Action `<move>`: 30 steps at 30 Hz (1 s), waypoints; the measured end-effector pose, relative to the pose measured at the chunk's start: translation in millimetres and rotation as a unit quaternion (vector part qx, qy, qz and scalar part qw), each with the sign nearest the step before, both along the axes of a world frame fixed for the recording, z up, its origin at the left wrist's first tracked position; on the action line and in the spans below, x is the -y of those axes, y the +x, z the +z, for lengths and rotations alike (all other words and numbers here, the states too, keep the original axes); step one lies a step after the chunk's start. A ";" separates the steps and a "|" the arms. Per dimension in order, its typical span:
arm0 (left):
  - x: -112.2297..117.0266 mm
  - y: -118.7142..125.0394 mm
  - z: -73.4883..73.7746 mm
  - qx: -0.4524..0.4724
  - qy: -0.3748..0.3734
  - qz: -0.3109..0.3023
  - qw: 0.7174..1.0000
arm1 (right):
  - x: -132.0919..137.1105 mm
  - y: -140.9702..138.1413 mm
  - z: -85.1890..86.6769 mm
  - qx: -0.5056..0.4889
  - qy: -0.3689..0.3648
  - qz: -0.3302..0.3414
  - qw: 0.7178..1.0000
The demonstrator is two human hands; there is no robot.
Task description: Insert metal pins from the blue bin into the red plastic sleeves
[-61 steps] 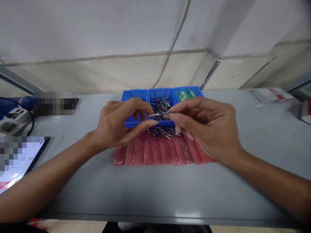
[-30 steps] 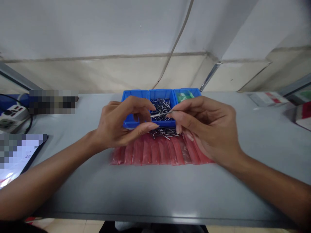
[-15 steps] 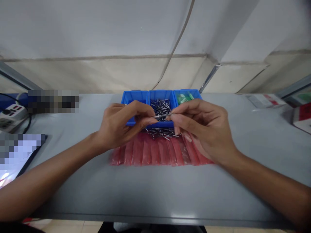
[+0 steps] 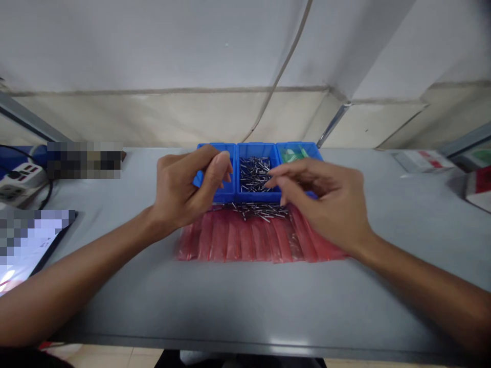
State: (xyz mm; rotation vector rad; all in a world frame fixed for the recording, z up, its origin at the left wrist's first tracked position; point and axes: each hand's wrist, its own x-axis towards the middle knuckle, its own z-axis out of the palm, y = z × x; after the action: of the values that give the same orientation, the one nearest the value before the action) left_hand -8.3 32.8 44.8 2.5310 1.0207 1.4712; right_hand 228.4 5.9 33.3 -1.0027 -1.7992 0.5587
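My left hand [image 4: 187, 186] is closed in front of the left blue bin, thumb pressed to the curled fingers. Anything inside it is hidden. My right hand [image 4: 330, 199] hovers over the right side of the bins with bent fingers, thumb and fingertips slightly apart, and no object shows between them. Between the hands, the middle blue bin [image 4: 256, 197] holds many thin metal pins [image 4: 253, 173] that look like rivets. More loose pins [image 4: 261, 210] lie just in front of it, on a row of red plastic bags [image 4: 245, 240].
Green bags [image 4: 293, 153] fill part of the right bin. On the left are a power strip [image 4: 23, 179] and a lit tablet-like screen [image 4: 34, 250]. Boxes [image 4: 424, 161] stand at the far right, and a wall [image 4: 172, 117] closes off the back of the grey table [image 4: 230, 301].
My hands have drawn apart; the thin metal piece held between them no longer shows. My left hand has turned thumb-up and moved left, while my right hand has loosened its pinch.
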 end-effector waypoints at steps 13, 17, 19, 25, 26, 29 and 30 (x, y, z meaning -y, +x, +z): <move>-1.6 0.6 0.1 -0.055 0.019 -0.011 0.998 | 9.6 -3.2 -19.6 0.479 0.150 0.048 0.863; -1.7 -1.3 -0.3 -0.058 0.027 -0.011 0.998 | 9.6 -4.5 -9.3 0.280 0.131 0.044 0.950; -1.4 -2.3 -0.7 -0.062 0.035 -0.026 0.997 | 10.0 -5.1 -1.3 0.173 0.093 0.056 0.979; -0.7 -3.6 -4.1 -0.089 0.064 -0.103 0.989 | 12.2 -3.3 16.2 -0.089 -0.081 0.043 0.992; -1.0 -3.6 -5.1 -0.094 0.073 -0.104 0.987 | 12.9 -3.0 17.2 -0.104 -0.081 0.038 0.991; -2.5 -3.3 -7.8 -0.101 0.110 -0.106 0.983 | 15.7 -3.1 17.8 -0.112 -0.058 0.047 0.991; -3.1 -3.0 -8.2 -0.105 0.119 -0.104 0.982 | 16.7 -3.7 17.7 -0.101 -0.045 0.050 0.993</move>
State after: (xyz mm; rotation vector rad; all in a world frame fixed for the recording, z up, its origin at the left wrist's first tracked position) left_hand -11.3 35.9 36.6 2.9062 0.6008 1.3650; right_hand 224.7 -10.8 50.9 -0.8858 -1.6616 0.7810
